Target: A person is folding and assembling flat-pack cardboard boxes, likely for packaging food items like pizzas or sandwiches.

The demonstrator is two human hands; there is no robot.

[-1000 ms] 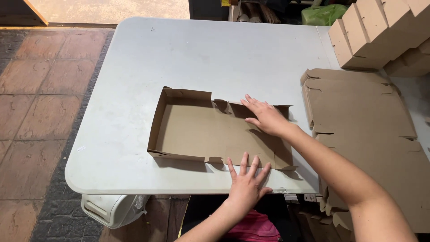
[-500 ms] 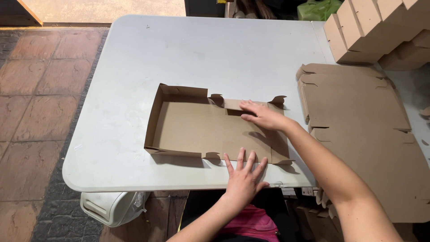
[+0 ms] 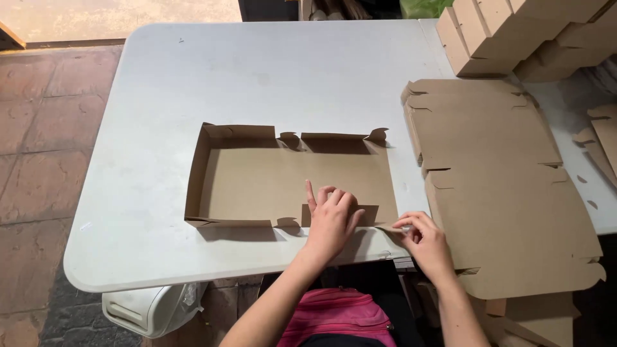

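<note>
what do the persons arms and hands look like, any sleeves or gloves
Both arms are bare up to the bottom edge of the picture, with no sleeves showing. The left hand and right hand wear no gloves, and no rings, watch or bracelets can be made out.
</note>
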